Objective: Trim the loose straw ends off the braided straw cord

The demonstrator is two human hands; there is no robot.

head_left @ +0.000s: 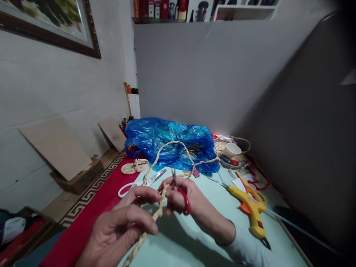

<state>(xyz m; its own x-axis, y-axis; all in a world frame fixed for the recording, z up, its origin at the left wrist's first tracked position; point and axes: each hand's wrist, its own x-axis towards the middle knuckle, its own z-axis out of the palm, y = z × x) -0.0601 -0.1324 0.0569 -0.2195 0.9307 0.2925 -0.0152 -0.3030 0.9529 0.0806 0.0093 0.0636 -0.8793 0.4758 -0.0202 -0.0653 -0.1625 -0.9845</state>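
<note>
A braided straw cord (158, 214) slants between my two hands, its lower end running out of view at the bottom. My left hand (119, 226) is curled with thumb and fingers at the cord, holding it loosely; the exact contact is partly hidden. My right hand (191, 196) grips small scissors (185, 202) with red handles, blades pointing up and away. Its fingertips also touch the upper part of the cord. Further along, the cord loops over a blue plastic bag (150, 129). White-handled scissors (151, 179) lie behind my left hand.
A woven straw sole (135, 167) rests on the red cloth (83, 230) at left. To the right lie a yellow hot glue gun (251, 205) and its cable. Behind it stand a white cup (233, 149) and woven pieces. A grey panel (194, 74) closes off the back.
</note>
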